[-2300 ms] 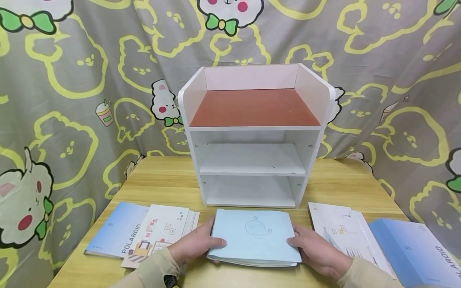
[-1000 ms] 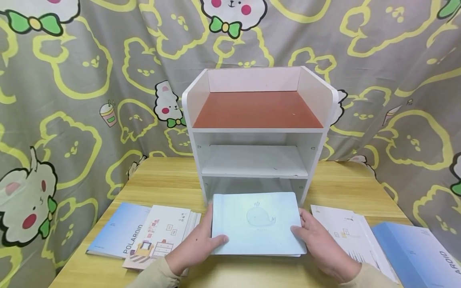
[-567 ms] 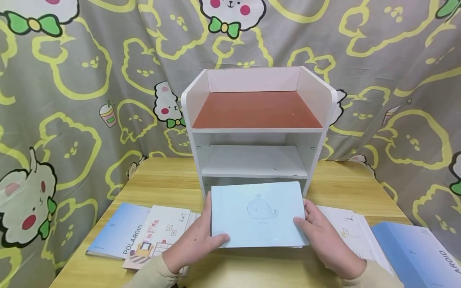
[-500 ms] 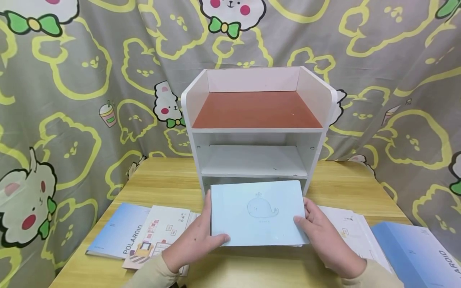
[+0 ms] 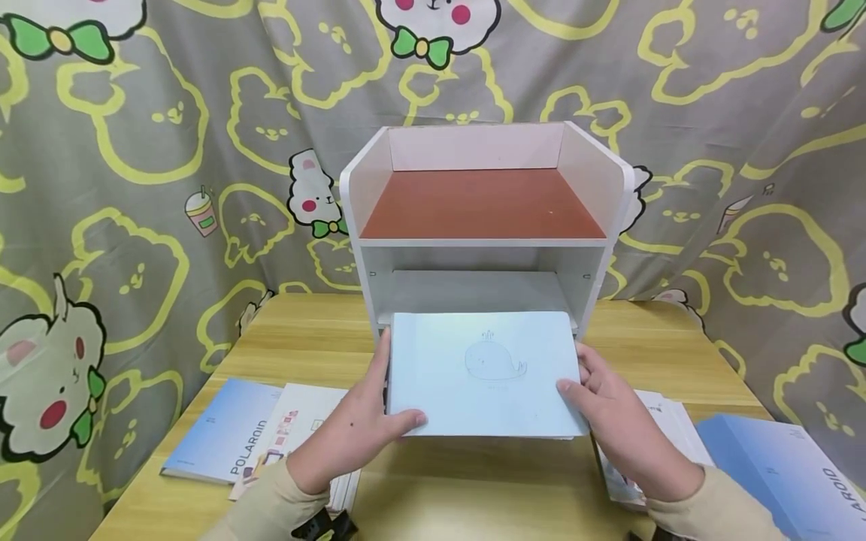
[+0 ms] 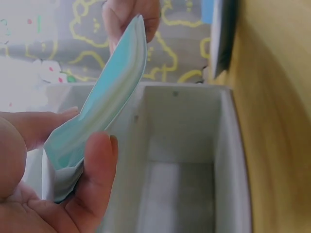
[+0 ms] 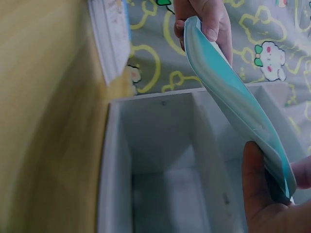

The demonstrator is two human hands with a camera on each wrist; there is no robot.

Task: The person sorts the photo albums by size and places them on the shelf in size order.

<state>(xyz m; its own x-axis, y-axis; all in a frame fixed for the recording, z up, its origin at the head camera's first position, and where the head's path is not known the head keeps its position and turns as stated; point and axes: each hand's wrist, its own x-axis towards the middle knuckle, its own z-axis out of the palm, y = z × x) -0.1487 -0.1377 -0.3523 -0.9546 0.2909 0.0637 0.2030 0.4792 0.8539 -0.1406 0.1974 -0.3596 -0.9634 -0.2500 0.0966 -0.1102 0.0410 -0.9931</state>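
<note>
Both hands hold a light blue booklet with a whale drawing (image 5: 483,372) level in the air, in front of the middle opening of a white shelf unit (image 5: 482,242). My left hand (image 5: 379,428) grips its left edge, thumb on top. My right hand (image 5: 602,406) grips the right edge the same way. The left wrist view shows the booklet (image 6: 109,102) edge-on, pinched by my left thumb (image 6: 97,179), with the shelf interior (image 6: 194,145) behind. In the right wrist view my right thumb (image 7: 257,194) presses the booklet (image 7: 233,97).
On the wooden table (image 5: 311,338) lie a blue Polaroid book (image 5: 216,439) and illustrated booklets (image 5: 298,432) at the left, white booklets (image 5: 666,424) and another blue Polaroid book (image 5: 785,473) at the right. A patterned curtain (image 5: 135,188) hangs behind. The shelf's brown top tier (image 5: 482,203) holds nothing.
The booklet has been lifted off the table and carried up and forward, from the shelf's lowest opening to its middle one. Both hands keep their grip.
</note>
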